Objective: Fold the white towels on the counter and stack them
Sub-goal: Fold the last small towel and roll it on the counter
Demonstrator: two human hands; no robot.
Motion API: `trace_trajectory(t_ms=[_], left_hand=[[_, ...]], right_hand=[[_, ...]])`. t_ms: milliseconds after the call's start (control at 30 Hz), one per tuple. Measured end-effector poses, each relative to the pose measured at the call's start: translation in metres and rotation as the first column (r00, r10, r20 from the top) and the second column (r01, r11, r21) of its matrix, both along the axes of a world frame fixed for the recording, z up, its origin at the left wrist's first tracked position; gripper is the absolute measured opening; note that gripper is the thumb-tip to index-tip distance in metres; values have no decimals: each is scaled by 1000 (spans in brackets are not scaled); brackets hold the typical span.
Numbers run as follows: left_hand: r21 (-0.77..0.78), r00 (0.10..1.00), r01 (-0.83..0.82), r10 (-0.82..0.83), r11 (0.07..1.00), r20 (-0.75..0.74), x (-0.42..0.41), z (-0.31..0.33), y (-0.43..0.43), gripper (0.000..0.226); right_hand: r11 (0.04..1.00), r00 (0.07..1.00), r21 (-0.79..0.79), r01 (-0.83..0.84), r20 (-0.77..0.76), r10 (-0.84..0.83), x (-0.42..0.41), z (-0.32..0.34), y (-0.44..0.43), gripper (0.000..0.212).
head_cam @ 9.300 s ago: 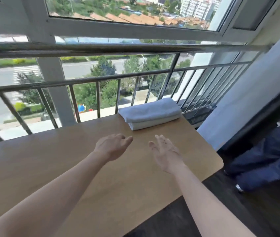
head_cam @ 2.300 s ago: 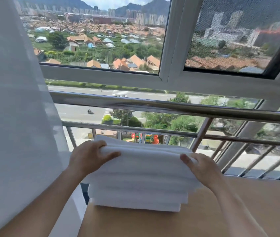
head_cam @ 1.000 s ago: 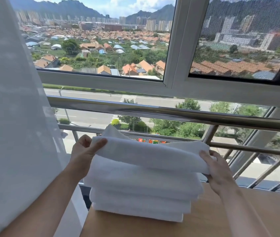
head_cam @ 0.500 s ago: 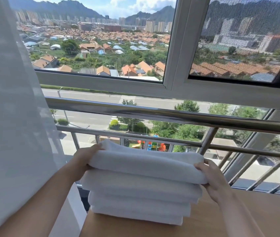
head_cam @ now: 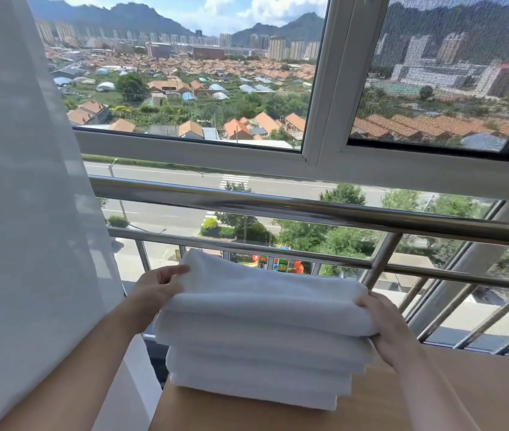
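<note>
A stack of several folded white towels (head_cam: 256, 365) stands at the left end of the wooden counter (head_cam: 471, 396). The top towel (head_cam: 265, 300) lies on the stack, slightly offset toward the back. My left hand (head_cam: 156, 290) grips its left end, thumb on top. My right hand (head_cam: 383, 325) grips its right end, fingers tucked under the fold. Both arms reach in from the bottom of the head view.
A steel railing (head_cam: 309, 209) with slanted bars runs right behind the stack, in front of a white-framed window (head_cam: 321, 119). A white curtain (head_cam: 19, 213) hangs along the left, close to my left arm. The counter extends to the right.
One second ago the top towel was lifted clear of the stack; it has come down onto the pile. Both hands stayed on its ends.
</note>
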State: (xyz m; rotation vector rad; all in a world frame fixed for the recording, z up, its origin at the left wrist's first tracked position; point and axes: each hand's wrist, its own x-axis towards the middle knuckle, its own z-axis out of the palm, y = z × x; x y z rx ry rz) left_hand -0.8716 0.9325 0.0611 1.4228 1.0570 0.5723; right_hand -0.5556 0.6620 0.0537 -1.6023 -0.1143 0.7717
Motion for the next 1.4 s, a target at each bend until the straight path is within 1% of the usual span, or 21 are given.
trace_trajectory(t_ms=[67, 133, 200, 267, 333, 400, 433, 467, 533, 600, 667, 700, 800, 1000, 1033, 1133, 1200, 1233, 1300, 1333, 1400], left_hand=[[86, 998, -51, 54, 995, -36, 2, -2, 1, 41], [222, 989, -58, 85, 973, -117, 4, -6, -2, 33], [371, 964, 23, 79, 928, -255, 5, -9, -6, 27], [528, 939, 94, 101, 844, -330, 8, -10, -7, 32], [677, 936, 143, 125, 722, -330, 18, -6, -13, 34], [767, 946, 237, 39, 596, -323, 39, 0, -28, 28], [778, 942, 294, -28, 555, -336, 53, 3, -38, 27], [766, 924, 360, -92, 533, -371, 68, 3, -48, 28], [699, 846, 515, -167, 497, -506, 95, -3, -65, 37], [601, 725, 656, -160, 457, -670, 112, -14, -76, 46], [516, 627, 722, -122, 461, -769, 112, -26, -76, 53], [499, 602, 729, -92, 468, -793, 107, -30, -72, 57], [499, 579, 707, -5, 502, -815, 87, -37, -51, 65], [490, 558, 651, 73, 580, -827, 55, -36, -21, 65], [485, 566, 635, 65, 602, -822, 52, -35, -20, 64], [459, 563, 612, 53, 644, -825, 52, -33, -22, 61], [462, 539, 602, 95, 651, -837, 61, -31, -28, 58], [460, 538, 592, 101, 662, -837, 68, -30, -33, 58], [437, 562, 599, 37, 671, -827, 87, -28, -47, 59], [433, 578, 626, -12, 649, -816, 98, -28, -56, 59], [453, 600, 692, -98, 562, -794, 118, -28, -73, 58]], right_hand=[[999, 999, -42, 4, 43, -2, 4, 1, -4, 41], [995, 993, -95, -4, 117, 16, 3, 0, -10, 49], [987, 975, -155, -34, 212, 67, -2, 0, -13, 53], [972, 925, -233, -40, 359, 124, -9, 3, -14, 50], [924, 791, -381, 38, 576, 205, -14, 7, -8, 52], [889, 560, -433, 149, 778, 285, -22, 10, 4, 52], [893, 456, -427, 141, 829, 324, -30, 14, 14, 50], [892, 385, -444, 86, 841, 381, -40, 18, 27, 50], [850, 314, -524, -61, 798, 515, -62, 21, 52, 49], [752, 299, -642, -148, 696, 653, -77, 11, 70, 50], [612, 289, -778, -144, 558, 778, -82, -3, 77, 53], [574, 288, -809, -126, 523, 802, -81, -8, 77, 55], [566, 301, -818, -102, 517, 801, -72, -15, 71, 59], [566, 375, -823, -49, 510, 774, -42, -19, 43, 59], [576, 402, -816, -49, 512, 759, -37, -20, 37, 59], [589, 549, -799, -124, 440, 711, -29, -16, 24, 56], [541, 576, -835, -99, 395, 715, -29, -12, 22, 55], [509, 563, -860, -48, 397, 725, -30, -10, 25, 55], [491, 470, -870, 40, 450, 759, -40, -4, 37, 56], [523, 407, -852, 32, 489, 772, -48, -1, 47, 55], [584, 311, -808, -75, 538, 784, -67, -1, 66, 54]])
